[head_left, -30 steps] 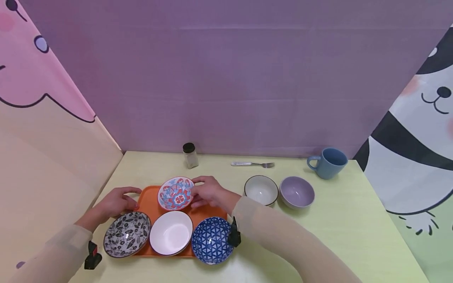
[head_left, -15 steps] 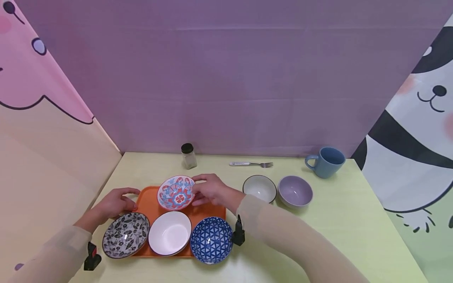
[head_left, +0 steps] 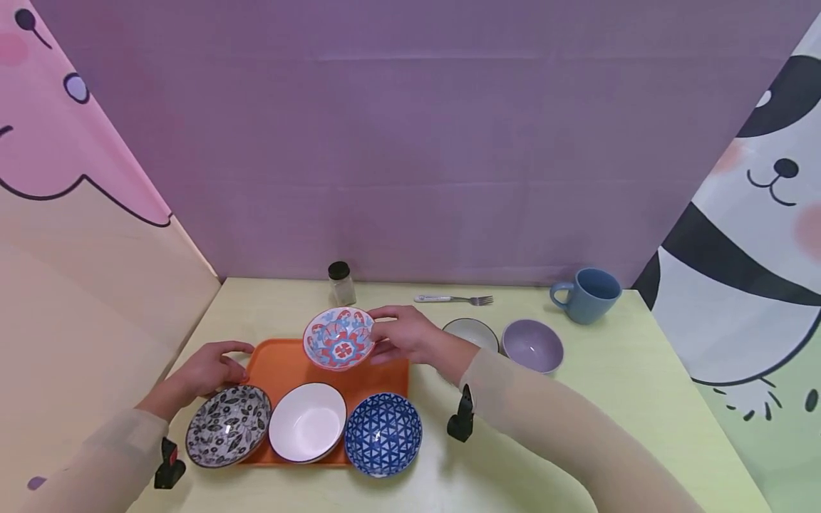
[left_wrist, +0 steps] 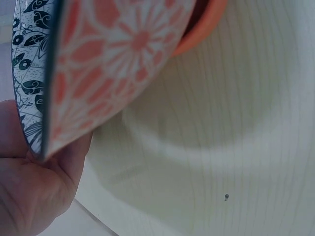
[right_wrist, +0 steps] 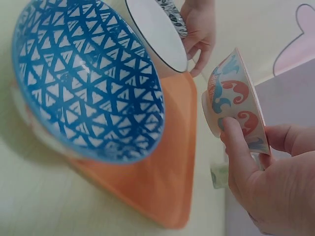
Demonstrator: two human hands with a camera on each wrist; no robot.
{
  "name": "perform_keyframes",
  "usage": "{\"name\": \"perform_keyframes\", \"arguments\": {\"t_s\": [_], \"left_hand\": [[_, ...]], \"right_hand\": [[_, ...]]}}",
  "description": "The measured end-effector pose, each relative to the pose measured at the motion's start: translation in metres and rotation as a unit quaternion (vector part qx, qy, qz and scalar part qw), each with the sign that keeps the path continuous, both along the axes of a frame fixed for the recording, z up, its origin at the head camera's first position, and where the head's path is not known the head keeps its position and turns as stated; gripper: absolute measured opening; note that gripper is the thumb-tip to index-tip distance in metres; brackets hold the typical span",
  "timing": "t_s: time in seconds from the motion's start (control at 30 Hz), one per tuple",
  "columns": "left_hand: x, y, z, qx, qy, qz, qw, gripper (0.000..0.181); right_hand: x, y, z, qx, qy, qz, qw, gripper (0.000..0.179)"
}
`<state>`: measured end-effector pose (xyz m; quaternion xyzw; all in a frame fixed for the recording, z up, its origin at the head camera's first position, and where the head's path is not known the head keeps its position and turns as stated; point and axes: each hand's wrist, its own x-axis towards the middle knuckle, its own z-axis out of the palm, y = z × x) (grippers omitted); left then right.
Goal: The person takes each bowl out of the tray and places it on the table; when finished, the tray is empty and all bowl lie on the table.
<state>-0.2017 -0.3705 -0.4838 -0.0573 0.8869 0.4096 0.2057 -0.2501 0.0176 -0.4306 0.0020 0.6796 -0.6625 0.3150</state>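
Observation:
My right hand (head_left: 405,335) pinches the rim of a small bowl with a red and blue pattern (head_left: 340,340), held tilted above the back of an orange tray (head_left: 276,363). In the right wrist view, its outer side with red and blue swirls (right_wrist: 234,96) shows. At the tray's back left corner is my left hand (head_left: 208,367), fingers loosely bent, thumb by the tray edge; whether it touches is unclear. Close in front of it sits a black-and-white floral bowl (head_left: 229,427). A white bowl (head_left: 308,424) and a blue triangle-patterned bowl (head_left: 383,436) stand along the tray's front.
Behind the right wrist, a dark-rimmed white bowl (head_left: 471,329) is partly covered. Beside it stands a purple bowl (head_left: 532,347). A black-lidded jar (head_left: 342,285), a fork (head_left: 453,300) and a blue mug (head_left: 586,296) line the table's back, before a purple backdrop (head_left: 410,142).
My right hand has raised the red and blue patterned bowl and carried it to the right. The left hand and the front bowls keep their places.

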Motion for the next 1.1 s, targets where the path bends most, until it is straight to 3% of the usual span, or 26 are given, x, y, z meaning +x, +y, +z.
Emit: {"name": "perform_keyframes", "arguments": {"t_s": [0.23, 0.53, 1.1], "left_hand": [[0.0, 0.001, 0.001, -0.004, -0.001, 0.004, 1.0, 0.055], [0.0, 0.001, 0.001, -0.004, 0.006, -0.006, 1.0, 0.055], [-0.001, 0.003, 0.002, -0.011, 0.006, -0.001, 0.9999, 0.056]], "right_hand": [[0.002, 0.033, 0.013, -0.022, -0.004, -0.007, 0.9997, 0.047], [0.006, 0.085, 0.026, -0.015, 0.006, -0.03, 0.9994, 0.05], [0.025, 0.209, 0.037, -0.017, 0.02, -0.088, 0.9958, 0.06]]}}
